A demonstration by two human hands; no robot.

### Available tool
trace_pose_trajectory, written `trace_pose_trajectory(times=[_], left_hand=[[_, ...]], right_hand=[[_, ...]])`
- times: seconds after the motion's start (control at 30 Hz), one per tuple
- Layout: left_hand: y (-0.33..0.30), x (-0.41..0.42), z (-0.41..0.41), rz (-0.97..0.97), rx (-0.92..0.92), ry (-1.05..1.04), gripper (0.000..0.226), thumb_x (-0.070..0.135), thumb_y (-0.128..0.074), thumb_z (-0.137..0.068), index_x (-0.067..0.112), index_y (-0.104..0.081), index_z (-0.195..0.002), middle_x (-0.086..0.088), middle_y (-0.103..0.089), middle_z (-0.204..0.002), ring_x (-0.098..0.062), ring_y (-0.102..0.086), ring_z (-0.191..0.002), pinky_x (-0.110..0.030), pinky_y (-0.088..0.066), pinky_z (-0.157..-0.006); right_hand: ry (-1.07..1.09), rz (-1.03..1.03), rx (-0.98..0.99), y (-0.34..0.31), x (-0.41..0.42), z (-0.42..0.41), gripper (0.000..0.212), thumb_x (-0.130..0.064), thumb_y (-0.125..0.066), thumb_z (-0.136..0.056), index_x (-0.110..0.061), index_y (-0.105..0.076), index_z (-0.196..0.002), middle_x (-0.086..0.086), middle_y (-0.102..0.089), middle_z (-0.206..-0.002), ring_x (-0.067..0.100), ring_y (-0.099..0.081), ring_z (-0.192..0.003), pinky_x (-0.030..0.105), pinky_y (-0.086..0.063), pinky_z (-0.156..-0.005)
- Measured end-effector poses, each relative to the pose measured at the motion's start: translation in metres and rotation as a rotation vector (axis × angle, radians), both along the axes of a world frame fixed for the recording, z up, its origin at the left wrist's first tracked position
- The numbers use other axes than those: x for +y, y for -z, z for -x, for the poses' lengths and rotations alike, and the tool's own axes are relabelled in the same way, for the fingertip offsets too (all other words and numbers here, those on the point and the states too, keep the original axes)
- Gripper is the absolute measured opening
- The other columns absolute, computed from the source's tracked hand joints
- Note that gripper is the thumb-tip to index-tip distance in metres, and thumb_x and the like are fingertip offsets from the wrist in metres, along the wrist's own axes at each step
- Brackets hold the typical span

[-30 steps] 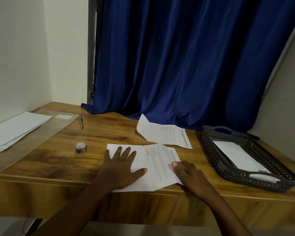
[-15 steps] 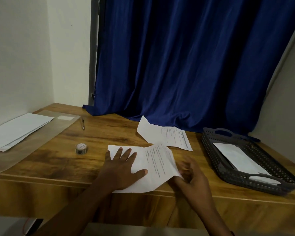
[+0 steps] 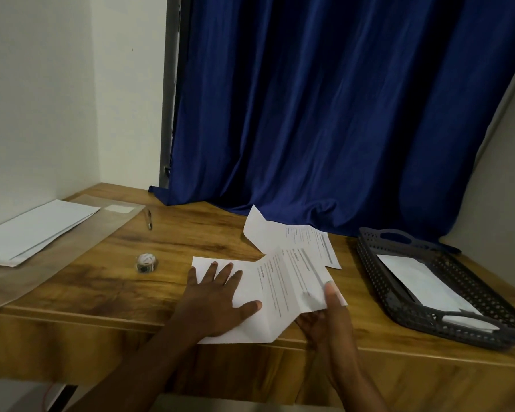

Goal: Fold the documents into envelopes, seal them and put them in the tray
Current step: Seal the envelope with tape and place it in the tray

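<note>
Two hands work on one white printed document [image 3: 283, 288] at the front edge of the wooden desk [image 3: 101, 289]. Left hand [image 3: 217, 301] lies flat on the sheet's left half, fingers spread and straight. Right hand [image 3: 329, 315] pinches the sheet's right edge, thumb on top, and lifts that part off the desk. A second printed sheet [image 3: 298, 237] lies just behind. White envelopes [image 3: 33, 230] sit far left. The dark perforated plastic tray [image 3: 399, 310], at the right, holds a white envelope [image 3: 422, 282].
</note>
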State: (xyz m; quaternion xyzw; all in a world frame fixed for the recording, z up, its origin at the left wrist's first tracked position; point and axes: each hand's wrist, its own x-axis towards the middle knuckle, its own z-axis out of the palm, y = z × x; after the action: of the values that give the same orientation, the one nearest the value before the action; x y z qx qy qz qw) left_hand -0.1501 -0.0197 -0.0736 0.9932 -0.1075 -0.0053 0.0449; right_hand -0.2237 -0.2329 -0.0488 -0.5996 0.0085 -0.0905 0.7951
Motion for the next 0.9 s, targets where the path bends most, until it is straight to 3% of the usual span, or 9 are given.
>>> trace_pose_trajectory(times=[0.1, 0.2, 0.3, 0.4, 0.47, 0.53, 0.6, 0.7, 0.9], left_hand=[[0.001, 0.000, -0.001, 0.005, -0.013, 0.004, 0.116, 0.093, 0.010, -0.062, 0.034, 0.000, -0.161, 0.005, 0.007, -0.170, -0.024, 0.011, -0.156, -0.063, 0.009, -0.121], [-0.003, 0.001, -0.001, 0.165, -0.016, -0.028, 0.118, 0.091, 0.015, -0.061, 0.031, -0.005, -0.161, 0.006, -0.001, -0.170, -0.021, 0.005, -0.157, -0.060, 0.008, -0.122], [-0.006, 0.009, -0.005, 0.608, -0.045, -0.085, 0.102, 0.088, 0.006, -0.079, 0.031, -0.021, -0.159, 0.006, -0.017, -0.168, -0.018, -0.011, -0.155, -0.055, -0.002, -0.125], [-0.010, 0.024, -0.001, 1.350, 0.025, -0.200, 0.098, 0.095, -0.032, -0.074, 0.034, -0.042, -0.149, 0.011, -0.041, -0.154, -0.016, -0.040, -0.142, -0.049, -0.025, -0.121], [-0.016, 0.032, 0.005, 1.580, 0.024, -0.196, 0.082, 0.088, -0.034, -0.081, 0.035, -0.049, -0.142, 0.011, -0.055, -0.142, -0.011, -0.055, -0.125, -0.038, -0.043, -0.105], [-0.021, 0.035, 0.010, 1.728, -0.009, -0.177, 0.066, 0.067, -0.028, -0.097, 0.028, -0.045, -0.148, 0.009, -0.053, -0.144, -0.010, -0.055, -0.125, -0.030, -0.043, -0.097], [-0.021, 0.036, 0.012, 1.789, -0.040, -0.153, 0.062, 0.061, -0.028, -0.103, 0.025, -0.041, -0.152, 0.007, -0.046, -0.153, -0.014, -0.046, -0.139, -0.031, -0.037, -0.106], [-0.016, 0.037, 0.013, 1.731, -0.136, -0.129, 0.067, 0.077, -0.042, -0.084, 0.037, -0.054, -0.137, 0.013, -0.055, -0.146, -0.010, -0.049, -0.136, -0.040, -0.036, -0.116], [-0.015, 0.039, 0.020, 1.706, -0.344, -0.063, 0.052, 0.060, -0.049, -0.085, 0.030, -0.065, -0.125, 0.012, -0.067, -0.130, -0.011, -0.057, -0.128, -0.043, -0.039, -0.113]], right_hand=[[0.052, 0.413, -0.016, 0.009, 0.014, 0.004, 0.062, -0.047, -0.089, -0.067, -0.039, -0.055, -0.119, -0.015, -0.067, -0.116, 0.014, -0.065, -0.109, 0.042, -0.059, -0.092], [-0.037, 0.736, -0.079, 0.011, 0.031, 0.007, 0.055, -0.043, -0.079, -0.082, -0.054, -0.041, -0.119, -0.039, -0.048, -0.115, -0.002, -0.057, -0.107, 0.020, -0.055, -0.084], [-0.164, 1.051, -0.238, 0.015, 0.039, 0.004, 0.071, -0.071, -0.057, -0.085, -0.065, -0.018, -0.144, -0.040, -0.032, -0.149, -0.005, -0.039, -0.137, 0.030, -0.048, -0.108], [-0.282, 1.422, -0.299, 0.019, 0.045, 0.001, 0.086, -0.090, -0.029, -0.075, -0.065, 0.014, -0.146, -0.029, 0.015, -0.163, -0.002, 0.006, -0.151, 0.030, -0.008, -0.121], [-0.319, 1.642, -0.298, 0.017, 0.047, -0.001, 0.091, -0.091, -0.026, -0.076, -0.057, 0.010, -0.151, -0.022, 0.020, -0.164, 0.005, 0.016, -0.152, 0.032, 0.005, -0.118], [-0.336, 1.772, -0.295, 0.019, 0.047, -0.005, 0.086, -0.083, -0.036, -0.086, -0.052, 0.006, -0.154, -0.017, 0.016, -0.166, 0.011, 0.014, -0.154, 0.034, 0.009, -0.117], [-0.338, 1.823, -0.306, 0.020, 0.046, -0.008, 0.081, -0.071, -0.042, -0.093, -0.050, 0.006, -0.155, -0.015, 0.013, -0.167, 0.014, 0.010, -0.155, 0.035, 0.010, -0.117], [-0.305, 1.853, -0.292, 0.021, 0.048, -0.007, 0.078, -0.068, -0.042, -0.095, -0.049, 0.005, -0.155, -0.012, 0.008, -0.169, 0.018, 0.004, -0.156, 0.036, 0.008, -0.117], [-0.180, 1.866, -0.116, 0.005, 0.051, 0.006, 0.106, -0.097, -0.018, -0.064, -0.042, -0.017, -0.155, -0.006, -0.016, -0.166, 0.024, -0.020, -0.148, 0.047, -0.020, -0.118]])
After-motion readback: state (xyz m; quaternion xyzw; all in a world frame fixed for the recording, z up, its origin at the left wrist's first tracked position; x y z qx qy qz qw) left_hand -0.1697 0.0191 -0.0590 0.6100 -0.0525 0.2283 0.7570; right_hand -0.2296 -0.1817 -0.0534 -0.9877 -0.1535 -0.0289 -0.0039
